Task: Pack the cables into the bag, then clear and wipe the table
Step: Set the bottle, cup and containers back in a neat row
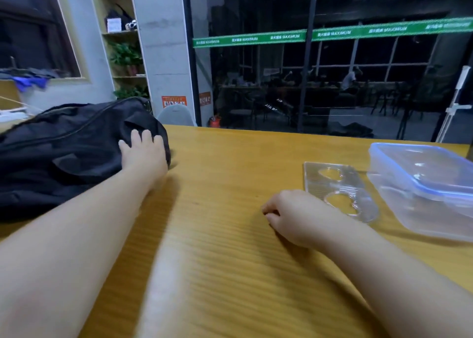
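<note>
A black fabric bag [64,148] lies on its side at the left of the wooden table [230,158]. My left hand [144,152] rests on the bag's right end with its fingers spread over the cloth. My right hand [289,213] lies on the table at the middle right, fingers curled under, and nothing shows in it. No cables are in view.
A clear plastic tray [337,189] with round cut-outs lies just right of my right hand. A clear lidded container [432,184] with a blue rim stands at the right edge. Behind the table are a glass wall and shelves.
</note>
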